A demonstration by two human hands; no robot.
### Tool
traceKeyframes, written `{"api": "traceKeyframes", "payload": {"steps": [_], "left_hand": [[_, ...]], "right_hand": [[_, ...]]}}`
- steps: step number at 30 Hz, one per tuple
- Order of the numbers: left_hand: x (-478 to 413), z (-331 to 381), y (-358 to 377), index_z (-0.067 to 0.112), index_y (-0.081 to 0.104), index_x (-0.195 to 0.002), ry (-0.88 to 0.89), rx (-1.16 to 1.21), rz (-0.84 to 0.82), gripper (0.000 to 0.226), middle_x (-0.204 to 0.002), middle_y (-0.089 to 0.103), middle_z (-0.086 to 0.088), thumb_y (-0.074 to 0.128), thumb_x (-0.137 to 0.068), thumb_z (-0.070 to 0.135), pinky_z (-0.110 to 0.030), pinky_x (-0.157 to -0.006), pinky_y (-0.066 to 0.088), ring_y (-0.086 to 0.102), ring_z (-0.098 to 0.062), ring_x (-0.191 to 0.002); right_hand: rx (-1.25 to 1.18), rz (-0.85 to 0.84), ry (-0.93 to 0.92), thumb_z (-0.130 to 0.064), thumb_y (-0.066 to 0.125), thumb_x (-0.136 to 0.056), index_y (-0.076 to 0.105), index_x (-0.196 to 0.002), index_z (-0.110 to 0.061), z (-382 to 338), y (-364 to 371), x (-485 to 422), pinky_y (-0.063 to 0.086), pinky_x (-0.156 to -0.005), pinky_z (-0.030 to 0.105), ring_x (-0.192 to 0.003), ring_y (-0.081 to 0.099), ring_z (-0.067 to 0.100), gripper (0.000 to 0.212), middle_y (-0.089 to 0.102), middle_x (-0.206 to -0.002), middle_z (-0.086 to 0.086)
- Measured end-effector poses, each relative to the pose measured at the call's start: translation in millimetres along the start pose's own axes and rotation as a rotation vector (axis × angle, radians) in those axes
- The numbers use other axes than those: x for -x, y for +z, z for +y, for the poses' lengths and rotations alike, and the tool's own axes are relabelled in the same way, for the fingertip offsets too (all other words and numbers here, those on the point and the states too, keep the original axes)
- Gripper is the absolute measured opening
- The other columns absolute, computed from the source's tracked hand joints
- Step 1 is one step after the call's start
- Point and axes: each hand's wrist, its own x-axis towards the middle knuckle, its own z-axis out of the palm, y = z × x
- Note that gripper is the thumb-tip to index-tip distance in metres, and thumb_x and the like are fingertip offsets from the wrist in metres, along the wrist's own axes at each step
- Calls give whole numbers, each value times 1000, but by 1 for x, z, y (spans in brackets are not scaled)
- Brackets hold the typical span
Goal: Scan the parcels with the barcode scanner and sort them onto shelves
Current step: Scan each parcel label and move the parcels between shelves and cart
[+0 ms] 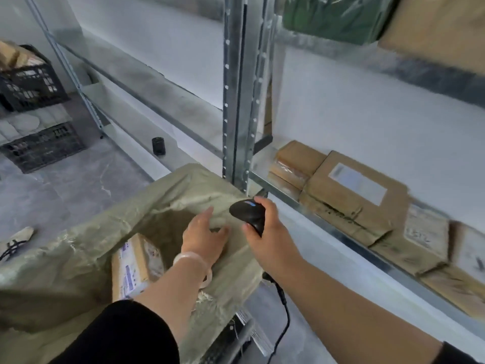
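A large olive woven sack point(78, 248) stands open in front of me. Inside it lies a brown cardboard parcel point(132, 266) with a printed label. My left hand point(203, 239) reaches over the sack's mouth with fingers spread and holds nothing. My right hand point(267, 232) grips a black barcode scanner point(248, 212) by its handle; its cable hangs down beneath my wrist. Several brown parcels point(351, 195) lie on the metal shelf point(341, 236) to the right, one with a white label facing up.
A steel shelving upright point(237, 88) rises just behind the sack. Black plastic crates point(29, 82) stand at the far left. A small black cylinder point(158, 146) sits on the lower left shelf. A green package point(333, 17) and a brown box lie on the upper right shelf.
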Motion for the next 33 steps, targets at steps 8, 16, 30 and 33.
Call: {"api": "traceKeyframes", "payload": {"steps": [8,16,30,33], "left_hand": [[28,121,111,26,35,-151,186,65,-154,65,-153,41,-3,64,-93,36,-41,-118,29,36,-23,-142],[62,188,182,28,43,-146,227,58,-191,55,-148,46,0,61,-95,39,-41,-111,35,42,-27,-138],[134,258,272,30,35,-151,445,-63,-209,66,-157,27,-5,62,-91,40,-40,-119,20,21,-25,-146],[148,272,293,23,42,-148,588,-42,-332,62,-147,41,-2,65,-91,35,-37,-117,29,34,-19,-140]], "right_hand": [[-30,211,47,-26,59,-93,32,-132,-39,67,-131,23,56,-80,38,-91,65,19,49,60,-109,-10],[-106,319,90,-23,59,-94,33,-132,-40,122,-209,46,56,-79,33,-90,62,11,49,59,-109,-8],[-158,586,303,-28,54,-95,28,-128,-49,181,-310,97,55,-81,39,-92,63,16,47,55,-103,-21],[-173,625,345,-29,53,-96,26,-127,-50,195,-324,106,53,-74,34,-90,64,16,46,60,-109,-10]]}}
